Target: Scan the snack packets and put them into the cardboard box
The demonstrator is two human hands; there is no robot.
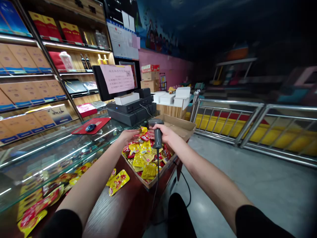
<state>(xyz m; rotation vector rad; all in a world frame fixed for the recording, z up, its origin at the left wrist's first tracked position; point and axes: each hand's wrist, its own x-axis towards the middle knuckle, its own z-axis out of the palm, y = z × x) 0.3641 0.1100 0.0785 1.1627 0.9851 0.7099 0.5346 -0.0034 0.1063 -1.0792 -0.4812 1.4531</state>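
On your left side is the glass worktop (47,155), and a red mouse mat (90,127) lies on it. Your left hand (127,135) is open, with its fingers (135,132) together and straight, just beside the heap of yellow and red foil packets (142,153) inside the cardboard box (183,127). Your right hand (167,134) is above the same box, and its fingers (164,131) are clamped around the handle of a black barcode scanner (158,140). Its cable (157,168) hangs down. To do this well, please keep the grip firm and the cable free from the packets
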